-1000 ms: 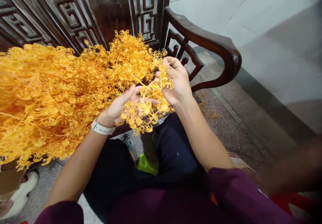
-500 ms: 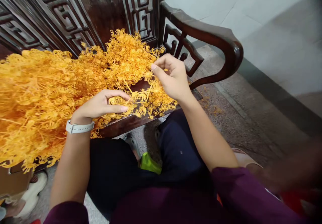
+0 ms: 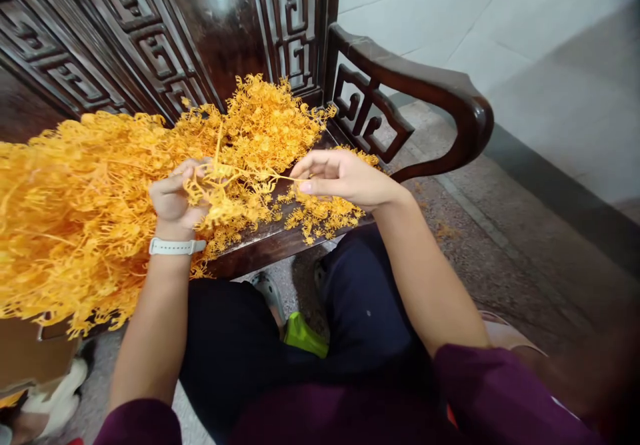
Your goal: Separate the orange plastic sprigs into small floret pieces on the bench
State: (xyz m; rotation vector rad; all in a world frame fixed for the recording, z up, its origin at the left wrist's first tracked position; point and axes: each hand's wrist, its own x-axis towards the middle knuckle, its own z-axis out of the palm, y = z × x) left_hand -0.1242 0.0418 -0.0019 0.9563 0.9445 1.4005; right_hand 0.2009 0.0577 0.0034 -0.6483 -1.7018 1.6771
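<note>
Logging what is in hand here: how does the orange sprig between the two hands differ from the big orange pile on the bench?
The sprig is one small branching piece; the pile is a large tangled mass. The sprig is held up, the left hand gripping its bushy end and the right hand pinching its thin stem; the pile lies on the bench. Both share the same orange-yellow colour and curly tips.

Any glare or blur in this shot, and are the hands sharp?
Head view: small white glare spot high on the polished bench back; left hand and right hand, both gripping the orange sprig, are sharp; the lower right corner is dark and smeared.
</note>
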